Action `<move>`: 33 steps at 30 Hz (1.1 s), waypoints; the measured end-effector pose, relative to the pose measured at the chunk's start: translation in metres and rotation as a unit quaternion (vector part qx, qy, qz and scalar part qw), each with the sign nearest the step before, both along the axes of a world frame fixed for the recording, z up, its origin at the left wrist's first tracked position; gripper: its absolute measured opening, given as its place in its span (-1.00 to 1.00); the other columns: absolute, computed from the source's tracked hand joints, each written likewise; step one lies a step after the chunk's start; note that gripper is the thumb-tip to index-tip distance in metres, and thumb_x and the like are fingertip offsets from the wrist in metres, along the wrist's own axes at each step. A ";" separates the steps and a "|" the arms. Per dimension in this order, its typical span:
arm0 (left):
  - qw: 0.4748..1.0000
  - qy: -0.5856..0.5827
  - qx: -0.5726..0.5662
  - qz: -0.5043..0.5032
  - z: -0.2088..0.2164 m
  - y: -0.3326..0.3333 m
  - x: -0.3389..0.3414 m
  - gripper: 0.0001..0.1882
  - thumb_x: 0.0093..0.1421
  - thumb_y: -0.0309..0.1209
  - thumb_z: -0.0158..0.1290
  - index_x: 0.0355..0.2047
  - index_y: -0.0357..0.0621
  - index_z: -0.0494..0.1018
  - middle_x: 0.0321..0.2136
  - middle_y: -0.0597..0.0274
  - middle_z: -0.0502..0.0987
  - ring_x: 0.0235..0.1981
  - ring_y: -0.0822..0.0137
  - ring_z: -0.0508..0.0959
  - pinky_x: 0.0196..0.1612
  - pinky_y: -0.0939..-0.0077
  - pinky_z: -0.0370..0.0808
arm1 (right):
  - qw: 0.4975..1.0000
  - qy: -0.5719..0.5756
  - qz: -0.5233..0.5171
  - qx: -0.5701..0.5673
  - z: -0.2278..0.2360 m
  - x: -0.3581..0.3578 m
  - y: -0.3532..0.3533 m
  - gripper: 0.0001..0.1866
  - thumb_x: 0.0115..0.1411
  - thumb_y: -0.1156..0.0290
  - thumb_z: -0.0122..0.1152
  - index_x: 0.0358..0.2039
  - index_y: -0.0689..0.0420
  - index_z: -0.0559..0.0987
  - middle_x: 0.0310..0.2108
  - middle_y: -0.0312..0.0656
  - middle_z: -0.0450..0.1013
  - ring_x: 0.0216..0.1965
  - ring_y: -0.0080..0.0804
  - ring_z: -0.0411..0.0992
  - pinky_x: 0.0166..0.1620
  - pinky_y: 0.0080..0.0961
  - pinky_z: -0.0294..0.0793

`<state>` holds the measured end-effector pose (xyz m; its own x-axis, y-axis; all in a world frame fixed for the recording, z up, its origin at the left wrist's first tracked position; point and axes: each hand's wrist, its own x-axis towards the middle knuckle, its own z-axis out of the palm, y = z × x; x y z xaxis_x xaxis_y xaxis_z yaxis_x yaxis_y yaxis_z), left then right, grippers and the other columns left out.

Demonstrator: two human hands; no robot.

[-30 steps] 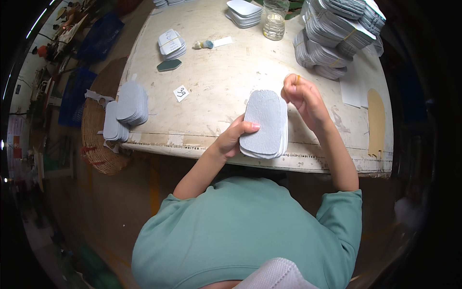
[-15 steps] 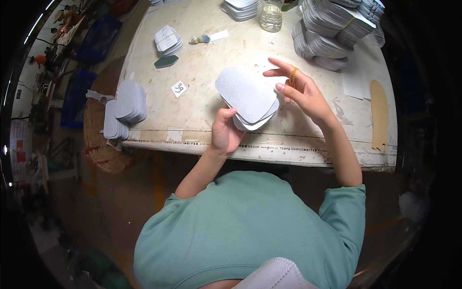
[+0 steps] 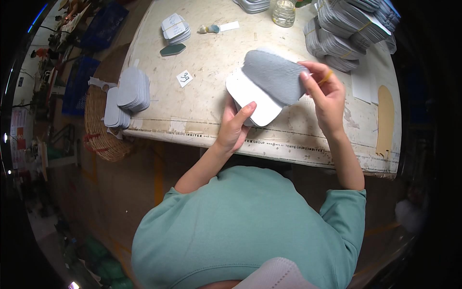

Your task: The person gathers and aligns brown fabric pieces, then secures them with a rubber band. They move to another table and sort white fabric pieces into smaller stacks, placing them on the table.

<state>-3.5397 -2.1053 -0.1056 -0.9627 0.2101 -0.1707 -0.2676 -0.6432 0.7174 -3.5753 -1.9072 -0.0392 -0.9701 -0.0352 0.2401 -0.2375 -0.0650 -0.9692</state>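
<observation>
My left hand grips a small stack of flat, rounded white pieces above the table's front part, thumb on the top face and fingers underneath. Over that stack's far right part lies a tilted piece with a grey, rough-looking face. My right hand pinches this grey piece at its right end between thumb and fingers. A yellow rubber band is looped round a finger of that hand. How many pieces the left hand holds is hidden.
Stacks of similar pieces stand at the table's left edge, beside a wicker basket. Banded bundles pile up far right, near a glass jar. A numbered paper square, a brush and a tan template lie about.
My right hand has closed on the top piece and lifted it to the right, turning its grey face into view. The stack in my left hand has shifted slightly right.
</observation>
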 end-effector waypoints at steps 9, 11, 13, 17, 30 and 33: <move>1.000 0.007 -0.002 0.023 -0.001 0.001 0.000 -0.32 0.14 -0.41 0.07 0.22 -0.28 0.04 0.05 0.07 0.31 0.12 0.28 0.37 0.19 0.36 0.37 | 0.917 0.249 0.132 0.283 -0.002 0.005 -0.018 -0.84 0.05 0.48 0.31 -0.30 0.10 0.66 -0.36 -0.28 0.54 -0.46 -0.56 0.47 -0.43 -0.62 0.48; 1.000 -0.001 0.002 0.029 -0.002 0.001 0.001 -0.32 0.14 -0.42 0.07 0.22 -0.28 0.05 0.05 0.06 0.32 0.11 0.28 0.38 0.17 0.36 0.38 | 0.945 0.189 0.085 0.254 0.001 0.000 -0.009 -0.86 0.08 0.51 0.27 -0.30 0.13 0.66 -0.36 -0.29 0.55 -0.54 -0.65 0.39 -0.50 -0.68 0.37; 0.999 -0.005 0.004 0.038 -0.003 0.001 0.001 -0.34 0.14 -0.43 0.06 0.21 -0.27 0.06 0.05 0.07 0.32 0.10 0.27 0.39 0.15 0.33 0.40 | 0.950 0.173 -0.008 0.259 0.005 -0.008 0.000 -0.86 0.08 0.55 0.23 -0.32 0.14 0.67 -0.37 -0.27 0.56 -0.63 -0.71 0.27 -0.58 -0.72 0.22; 0.999 0.009 -0.008 0.046 -0.003 0.002 0.000 -0.35 0.15 -0.43 0.05 0.21 -0.26 0.06 0.05 0.08 0.32 0.09 0.29 0.40 0.14 0.33 0.41 | 0.914 0.237 0.042 0.327 0.002 -0.005 -0.005 -0.77 0.04 0.45 0.31 -0.23 0.12 0.62 -0.33 -0.26 0.52 -0.50 -0.49 0.43 -0.44 -0.60 0.43; 0.999 -0.021 -0.026 0.035 -0.002 0.002 0.002 -0.42 0.26 -0.27 -0.08 0.23 -0.22 0.08 0.14 0.10 0.28 0.14 0.27 0.36 0.16 0.23 0.37 | 0.967 -0.042 -0.039 0.250 -0.022 -0.043 0.028 -0.76 0.24 0.43 0.12 -0.12 0.25 0.57 -0.49 -0.28 0.45 -0.52 -0.65 0.32 -0.46 -0.65 0.33; 0.997 -0.033 0.047 0.044 0.001 0.002 0.001 -0.40 0.31 -0.11 -0.24 0.26 -0.19 0.06 0.18 0.11 0.25 0.18 0.22 0.32 0.19 0.16 0.32 | 0.875 0.129 -0.123 0.451 -0.021 -0.031 0.010 -0.74 0.16 0.39 0.19 -0.14 0.17 0.59 -0.40 -0.14 0.50 -0.47 -0.39 0.45 -0.34 -0.54 0.47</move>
